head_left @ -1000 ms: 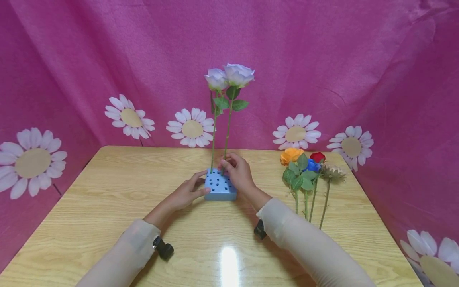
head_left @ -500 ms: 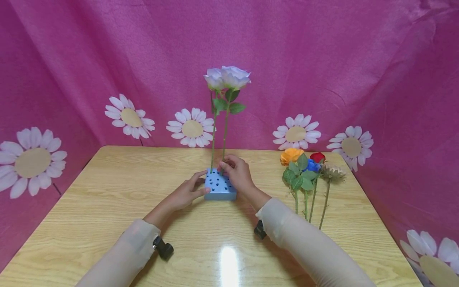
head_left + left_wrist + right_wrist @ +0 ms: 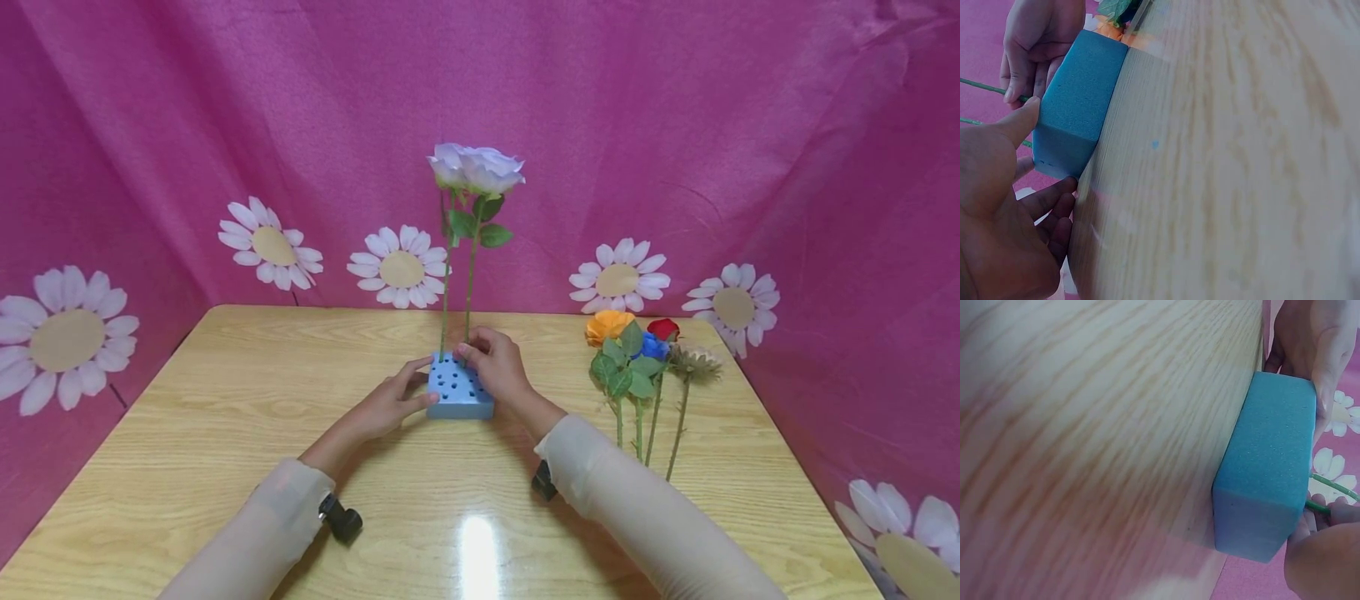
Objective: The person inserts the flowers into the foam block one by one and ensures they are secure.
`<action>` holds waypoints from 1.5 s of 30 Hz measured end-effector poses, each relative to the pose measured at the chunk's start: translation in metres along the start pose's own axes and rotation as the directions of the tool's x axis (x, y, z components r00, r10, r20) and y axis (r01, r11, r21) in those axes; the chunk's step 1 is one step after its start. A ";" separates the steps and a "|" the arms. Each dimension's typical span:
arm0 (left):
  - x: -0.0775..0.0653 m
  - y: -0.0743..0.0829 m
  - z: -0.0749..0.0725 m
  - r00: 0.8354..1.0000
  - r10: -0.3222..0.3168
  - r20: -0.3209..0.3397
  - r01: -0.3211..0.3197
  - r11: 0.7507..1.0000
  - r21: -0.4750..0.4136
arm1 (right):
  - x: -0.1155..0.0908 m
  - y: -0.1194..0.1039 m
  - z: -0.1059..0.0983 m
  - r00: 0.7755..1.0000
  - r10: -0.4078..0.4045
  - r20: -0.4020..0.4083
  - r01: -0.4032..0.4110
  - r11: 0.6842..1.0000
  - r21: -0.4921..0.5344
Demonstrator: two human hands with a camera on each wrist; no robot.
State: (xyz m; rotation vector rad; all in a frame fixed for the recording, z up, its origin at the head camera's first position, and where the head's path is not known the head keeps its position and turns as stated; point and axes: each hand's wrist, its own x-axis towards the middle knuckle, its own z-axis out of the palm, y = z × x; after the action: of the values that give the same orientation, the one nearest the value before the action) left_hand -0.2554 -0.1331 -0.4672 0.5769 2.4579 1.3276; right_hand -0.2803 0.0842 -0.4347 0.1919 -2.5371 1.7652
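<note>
A blue foam block (image 3: 460, 410) with several holes in its top sits mid-table. One white rose (image 3: 446, 165) stands upright with its stem in a hole at the back left of the block. Beside it, a second white rose (image 3: 495, 172) is pinched low on its stem by my right hand (image 3: 498, 365), close over the block's top. My left hand (image 3: 384, 407) holds the block's left side, thumb at the front and fingers toward the back. The left wrist view shows that thumb (image 3: 1022, 122) on the block's upper edge. The second stem's lower end is hidden behind my right fingers.
To the right on the wooden table (image 3: 360, 517) lie an orange flower (image 3: 609, 327), a blue rose (image 3: 652, 346), a red rose (image 3: 664, 329) and a dull brownish flower (image 3: 693, 362), stems toward me. A pink curtain (image 3: 360, 100) with printed daisies hangs behind the table.
The second white rose has shifted slightly left and sunk a little, its bloom now overlapping the first. My right hand has lowered slightly with it. My left hand stays on the block.
</note>
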 end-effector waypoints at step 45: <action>-0.001 0.002 -0.001 1.000 -0.010 0.003 0.010 1.000 0.007 | 0.003 -0.005 -0.006 0.997 0.075 0.023 -0.076 0.996 0.055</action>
State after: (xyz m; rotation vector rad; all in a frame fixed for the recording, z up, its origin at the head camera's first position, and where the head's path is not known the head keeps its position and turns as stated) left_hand -0.2542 -0.1333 -0.4650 0.5674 2.4606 1.3144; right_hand -0.2824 0.0879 -0.4281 0.1184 -2.5437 1.8715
